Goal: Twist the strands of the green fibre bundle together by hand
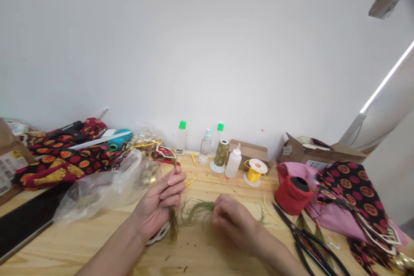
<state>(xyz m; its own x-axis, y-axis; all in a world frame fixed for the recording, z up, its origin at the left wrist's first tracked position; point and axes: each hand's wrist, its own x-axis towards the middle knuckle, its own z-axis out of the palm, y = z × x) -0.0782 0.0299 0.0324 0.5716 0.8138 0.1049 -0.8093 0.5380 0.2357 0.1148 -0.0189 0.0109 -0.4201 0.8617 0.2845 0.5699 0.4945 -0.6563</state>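
Note:
My left hand point(166, 194) is closed around a green thread tassel point(174, 224), whose strands hang down below the fingers. The tassel's top pokes out above the fingertips. My right hand point(231, 220) is curled and slightly blurred; it grips a loose bunch of green threads point(199, 210) that fans out to the left over the wooden table. Part of a white-edged piece point(158, 236) shows beneath my left hand, mostly hidden. To the right of my right hand lie black-handled scissors point(299, 233) and a few stray green threads point(261, 214).
A green thread cone point(221, 154), a white squeeze bottle point(233, 163), a clear bottle point(205, 148) and a yellow cord spool point(254, 175) stand near the wall. A red thread cone point(291, 196) is at right. A plastic bag point(100, 187) and patterned fabric point(64, 159) lie left.

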